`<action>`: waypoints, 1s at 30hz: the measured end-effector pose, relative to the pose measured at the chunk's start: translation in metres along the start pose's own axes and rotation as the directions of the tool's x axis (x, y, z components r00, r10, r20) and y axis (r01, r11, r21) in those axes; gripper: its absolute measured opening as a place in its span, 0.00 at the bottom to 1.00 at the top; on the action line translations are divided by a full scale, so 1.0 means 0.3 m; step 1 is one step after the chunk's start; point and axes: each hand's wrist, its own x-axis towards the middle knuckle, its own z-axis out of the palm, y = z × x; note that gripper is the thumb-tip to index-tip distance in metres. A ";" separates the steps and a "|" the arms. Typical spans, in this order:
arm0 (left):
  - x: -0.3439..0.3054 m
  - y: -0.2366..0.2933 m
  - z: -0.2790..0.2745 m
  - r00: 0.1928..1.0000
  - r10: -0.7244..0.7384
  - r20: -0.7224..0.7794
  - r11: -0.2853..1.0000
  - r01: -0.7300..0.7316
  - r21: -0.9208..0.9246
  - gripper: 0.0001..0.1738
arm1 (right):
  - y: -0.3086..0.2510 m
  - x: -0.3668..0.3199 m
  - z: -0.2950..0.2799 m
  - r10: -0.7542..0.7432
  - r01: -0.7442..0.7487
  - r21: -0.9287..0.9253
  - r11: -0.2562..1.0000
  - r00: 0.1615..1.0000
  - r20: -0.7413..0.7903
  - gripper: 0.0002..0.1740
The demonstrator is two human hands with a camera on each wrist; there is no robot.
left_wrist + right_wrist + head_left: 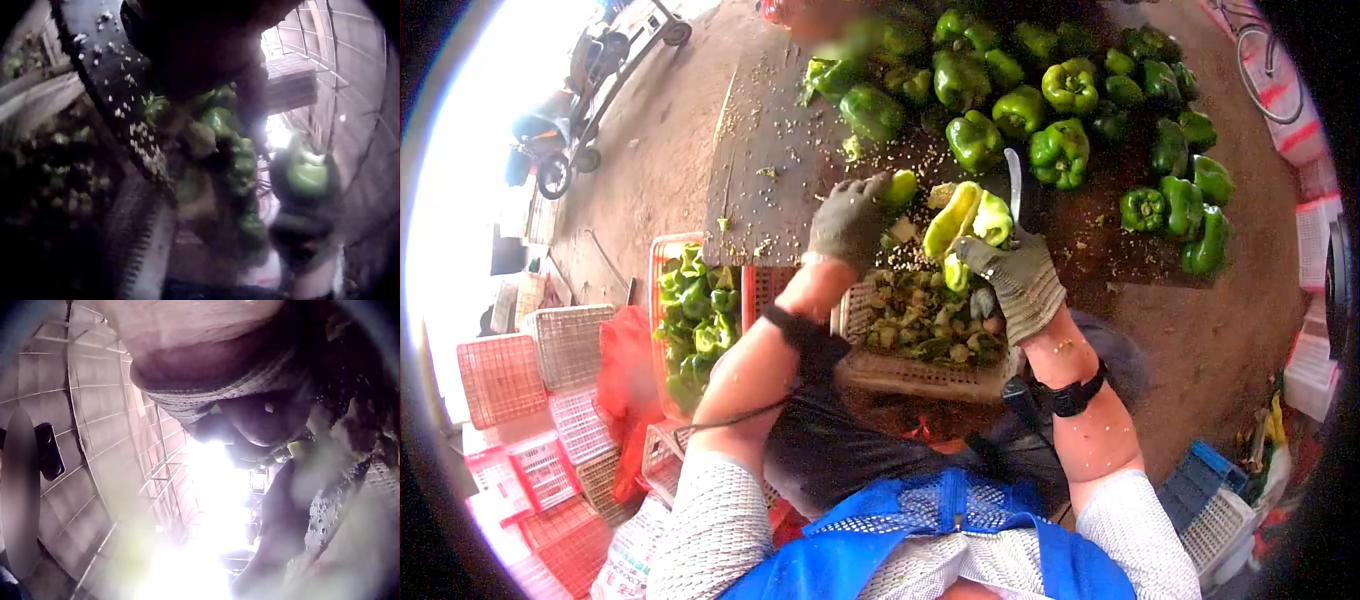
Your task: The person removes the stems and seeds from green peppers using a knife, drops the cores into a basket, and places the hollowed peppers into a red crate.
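Note:
In the head view my gloved left hand (848, 222) is over the near edge of the dark tabletop, its fingers curled at a small green pepper piece (902, 187). To its right, my gloved right hand (1022, 280) holds a cut, pale green bell pepper (953, 222) with the thumb against it. A knife (1013, 178) also sits in the right hand, its curved blade pointing away from me. The left wrist view shows the left hand (200, 50) dark and close at the top, with the right hand's pepper (307, 178) beyond. Glare washes out much of the right wrist view.
Many whole green bell peppers (1020, 112) cover the far side of the table (750, 190), with seeds scattered nearer. Below the hands, a crate (910, 378) holds pepper cores and scraps. An orange-rimmed crate (662, 345) of cut peppers stands left, beside stacked baskets (505, 380).

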 end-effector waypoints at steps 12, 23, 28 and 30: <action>-0.122 0.064 -0.183 0.960 0.131 0.249 -0.607 0.276 -0.745 0.35 | -0.017 0.003 -0.026 -0.210 0.208 0.031 0.978 0.967 0.147 0.23; -0.345 0.177 -0.186 0.977 0.065 0.201 -0.283 0.211 -0.935 0.33 | 0.076 -0.091 0.053 -0.272 0.340 -0.218 0.915 0.918 0.289 0.27; -0.485 0.220 -0.246 0.965 -0.226 0.132 0.396 0.214 -0.893 0.37 | 0.070 -0.255 0.189 -0.436 0.522 -0.458 0.719 0.853 0.288 0.31; -0.531 0.198 -0.204 0.959 -0.246 0.141 0.241 0.202 -0.949 0.39 | 0.055 -0.322 0.283 -0.460 0.535 -0.512 0.672 0.844 0.276 0.29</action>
